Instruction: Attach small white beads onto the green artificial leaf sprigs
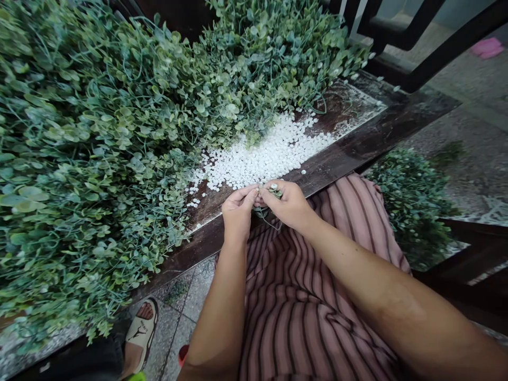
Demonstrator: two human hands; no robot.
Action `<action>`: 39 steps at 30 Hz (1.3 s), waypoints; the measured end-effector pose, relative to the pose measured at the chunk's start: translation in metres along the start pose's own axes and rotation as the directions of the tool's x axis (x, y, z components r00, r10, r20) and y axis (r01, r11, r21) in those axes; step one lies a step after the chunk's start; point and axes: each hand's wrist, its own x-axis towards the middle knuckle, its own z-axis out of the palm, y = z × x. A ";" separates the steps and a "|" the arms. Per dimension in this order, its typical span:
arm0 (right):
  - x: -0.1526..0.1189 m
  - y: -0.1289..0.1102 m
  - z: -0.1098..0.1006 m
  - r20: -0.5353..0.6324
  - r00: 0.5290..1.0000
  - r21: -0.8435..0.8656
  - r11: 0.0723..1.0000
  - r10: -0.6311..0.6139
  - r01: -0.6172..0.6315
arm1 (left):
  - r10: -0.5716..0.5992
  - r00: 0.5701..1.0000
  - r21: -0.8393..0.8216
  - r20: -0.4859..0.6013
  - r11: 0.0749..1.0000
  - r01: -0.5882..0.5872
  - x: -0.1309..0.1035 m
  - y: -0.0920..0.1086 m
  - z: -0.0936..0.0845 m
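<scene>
My left hand (238, 210) and my right hand (288, 203) meet at the near edge of a dark wooden table (349, 159), fingers pinched together. Between them is a small green leafy sprig (277, 193) with a white bead-like piece on it. A thin stem hangs below the right hand, which grips the sprig. The left fingertips pinch at the sprig's end, where the exact contact is too small to make out. Just beyond the hands lies a spread heap of small white pieces (257, 161).
A large mass of green artificial foliage (130, 106) covers the table's left and far side. Another leafy bunch (408, 201) sits low on the right, near a dark chair frame (420, 69). Someone's sandalled foot (142, 333) is at lower left. A pink item (487, 47) lies on the floor.
</scene>
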 end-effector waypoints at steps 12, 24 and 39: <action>0.000 0.006 0.001 0.017 1.000 -0.030 0.999 -0.020 0.021 | -0.038 0.997 -0.025 0.061 0.999 0.040 0.001 0.004 -0.002; 0.002 0.002 0.001 0.048 0.996 -0.075 0.994 -0.077 0.081 | -0.027 1.000 -0.061 -0.014 0.998 0.026 0.001 0.004 0.000; 0.000 -0.001 -0.001 0.068 0.997 -0.021 1.000 -0.022 0.024 | -0.049 0.995 -0.057 0.090 0.997 0.054 0.003 0.005 -0.004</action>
